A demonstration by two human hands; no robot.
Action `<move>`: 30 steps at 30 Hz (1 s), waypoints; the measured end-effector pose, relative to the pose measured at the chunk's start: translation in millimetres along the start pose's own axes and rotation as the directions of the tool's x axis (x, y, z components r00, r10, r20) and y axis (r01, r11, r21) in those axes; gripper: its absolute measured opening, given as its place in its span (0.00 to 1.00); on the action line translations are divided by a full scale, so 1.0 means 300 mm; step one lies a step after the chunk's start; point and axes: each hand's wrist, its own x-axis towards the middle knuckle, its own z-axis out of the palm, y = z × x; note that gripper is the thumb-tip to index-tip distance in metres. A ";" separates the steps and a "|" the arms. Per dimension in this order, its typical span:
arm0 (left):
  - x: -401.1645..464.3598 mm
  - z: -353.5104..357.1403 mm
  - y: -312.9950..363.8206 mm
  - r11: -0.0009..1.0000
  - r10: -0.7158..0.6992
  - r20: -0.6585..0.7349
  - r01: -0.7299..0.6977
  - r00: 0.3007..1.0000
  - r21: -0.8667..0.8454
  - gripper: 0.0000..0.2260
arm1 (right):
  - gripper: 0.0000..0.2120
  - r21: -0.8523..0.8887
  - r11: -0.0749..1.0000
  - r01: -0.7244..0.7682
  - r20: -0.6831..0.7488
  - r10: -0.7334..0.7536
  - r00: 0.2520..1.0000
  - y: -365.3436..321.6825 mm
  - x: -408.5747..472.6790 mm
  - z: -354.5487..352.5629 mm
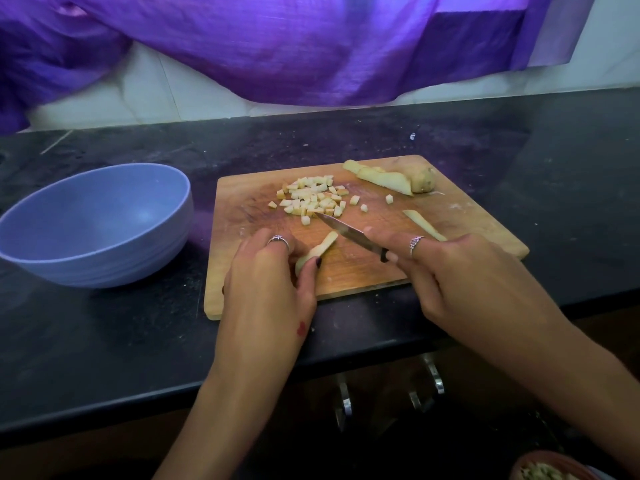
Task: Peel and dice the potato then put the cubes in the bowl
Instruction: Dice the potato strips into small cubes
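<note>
A wooden cutting board [467,209] lies on the black counter. A pile of small potato cubes [313,199] sits on its far middle. My left hand [266,282] pinches a pale potato strip [320,249] near the board's front. My right hand [460,282] grips a small knife [346,232], its blade pointing left with the tip at the edge of the cube pile. Sliced potato pieces [388,180] lie at the far right of the board. Another strip [420,223] rests just beyond my right fingers. The blue bowl [97,223] stands left of the board, with nothing inside.
Purple cloth [277,46] hangs over the white tiled wall behind the counter. The counter's front edge runs under my forearms, with metal drawer handles [429,379] below. A reddish dish holding scraps [550,469] shows at the bottom right corner.
</note>
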 end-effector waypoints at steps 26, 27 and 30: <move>0.011 -0.005 0.006 0.998 -0.017 -0.002 0.017 1.000 -0.064 0.05 | 0.21 -0.043 0.998 0.047 0.028 -0.045 0.999 0.000 -0.008 0.004; 0.010 -0.004 0.006 0.998 -0.014 -0.002 0.014 1.000 -0.065 0.06 | 0.21 -0.046 0.997 0.057 0.022 -0.056 0.998 -0.005 -0.003 0.010; 0.008 -0.004 0.006 0.997 -0.012 -0.010 0.011 1.000 -0.076 0.05 | 0.21 -0.068 0.995 0.077 0.010 -0.077 0.997 -0.008 0.009 0.010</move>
